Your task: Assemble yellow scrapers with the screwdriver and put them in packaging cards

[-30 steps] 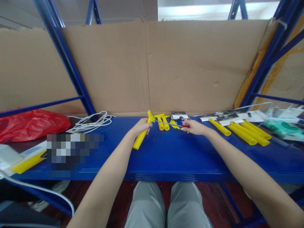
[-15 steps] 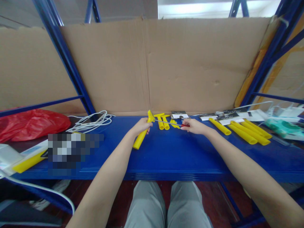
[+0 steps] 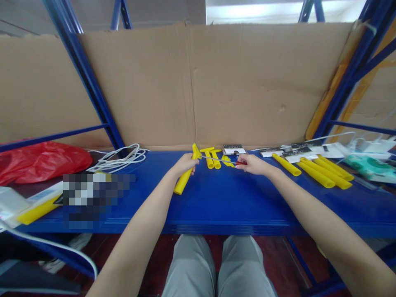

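Note:
My left hand (image 3: 186, 164) is closed around a yellow tube with a wider yellow head (image 3: 183, 181), tilted above the blue shelf. In my right hand (image 3: 253, 164) is a screwdriver with a red handle (image 3: 240, 163). Its thin metal shaft points left, and the tip meets the yellow head or lies right beside it; I cannot tell which. Behind the shaft lie two T-shaped yellow tube pieces (image 3: 217, 161). A small yellow part (image 3: 227, 161) rests close to the screwdriver, near a white and black packet (image 3: 234, 149).
Several yellow tubes (image 3: 321, 175) and packets (image 3: 297, 154) lie at the right. White cable (image 3: 123, 159), a red plastic bag (image 3: 46, 161) and another yellow tube (image 3: 38, 211) are at the left. A cardboard sheet (image 3: 247, 86) stands behind the blue shelf (image 3: 229, 202), between blue posts.

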### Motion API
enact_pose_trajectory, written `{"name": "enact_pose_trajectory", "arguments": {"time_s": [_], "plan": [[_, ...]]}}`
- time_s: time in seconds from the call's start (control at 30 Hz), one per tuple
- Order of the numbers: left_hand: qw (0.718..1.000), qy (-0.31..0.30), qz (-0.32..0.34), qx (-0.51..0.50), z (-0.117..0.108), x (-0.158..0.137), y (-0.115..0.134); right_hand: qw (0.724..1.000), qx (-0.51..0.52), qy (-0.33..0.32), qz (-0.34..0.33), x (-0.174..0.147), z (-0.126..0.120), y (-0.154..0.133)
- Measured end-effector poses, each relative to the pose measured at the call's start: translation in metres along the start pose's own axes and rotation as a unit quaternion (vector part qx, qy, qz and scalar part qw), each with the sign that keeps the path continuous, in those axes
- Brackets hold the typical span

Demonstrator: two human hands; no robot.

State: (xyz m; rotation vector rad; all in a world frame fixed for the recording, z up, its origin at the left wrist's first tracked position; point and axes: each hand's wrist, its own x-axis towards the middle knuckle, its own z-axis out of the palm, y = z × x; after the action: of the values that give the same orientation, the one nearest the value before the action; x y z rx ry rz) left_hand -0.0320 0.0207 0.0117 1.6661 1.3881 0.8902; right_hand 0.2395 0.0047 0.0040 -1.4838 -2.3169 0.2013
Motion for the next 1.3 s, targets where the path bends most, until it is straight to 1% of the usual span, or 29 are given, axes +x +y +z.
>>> {"name": "enact_pose_trajectory", "arguments": {"time_s": [0.13, 0.3, 0.43, 0.67, 1.0, 1.3], "plan": [[1.000, 0.009, -0.002, 0.007, 0.0008, 0.0000, 0.0013, 1.000, 0.006, -0.003, 0.000, 0.0000, 0.0003, 0.0006], [0.999, 0.035, -0.025, 0.017, -0.0005, 0.0037, -0.0011, 1.000, 0.011, -0.004, 0.006, -0.0012, -0.0002, 0.0009], [0.999, 0.021, -0.023, 0.029, -0.0003, 0.0027, -0.0011, 1.000, 0.010, -0.004, 0.011, -0.0011, -0.0001, 0.0015], [0.998, 0.002, -0.024, 0.063, 0.0024, -0.0012, 0.0031, 1.000, -0.004, 0.007, -0.013, -0.0003, 0.0017, 0.0022], [0.998, -0.017, -0.014, 0.067, 0.0014, -0.0022, 0.0033, 1.000, -0.004, 0.006, 0.006, -0.0010, 0.0014, 0.0017], [0.997, -0.021, -0.004, 0.080, 0.0014, -0.0056, 0.0061, 1.000, -0.019, 0.003, 0.021, -0.0018, 0.0004, 0.0010]]}}
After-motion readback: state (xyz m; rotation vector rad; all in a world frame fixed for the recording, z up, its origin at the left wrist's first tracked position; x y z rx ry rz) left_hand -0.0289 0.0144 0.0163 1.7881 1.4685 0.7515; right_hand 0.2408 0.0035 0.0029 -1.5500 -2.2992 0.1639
